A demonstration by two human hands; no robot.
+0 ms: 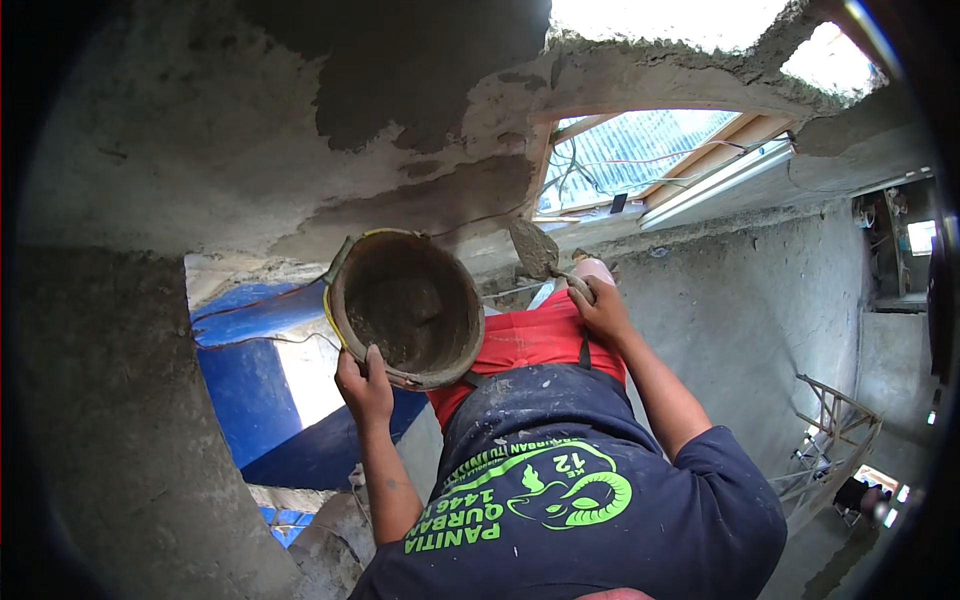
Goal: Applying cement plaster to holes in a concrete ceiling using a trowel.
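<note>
My left hand grips the near rim of a round, mortar-caked pan, tilted so its inside shows. A patch of wet grey mortar lies in its bottom. My right hand is closed around the handle of a trowel, whose blade carries a lump of mortar and points up toward the rough grey wall. Fresh darker plaster covers part of that wall above the pan. The trowel blade sits just right of the pan's rim, apart from it.
A window opening with a wooden frame lies upper right, with loose wires in it. Blue sheeting shows through a gap at the left. A plastered wall runs along the right, with a wooden frame structure lower right.
</note>
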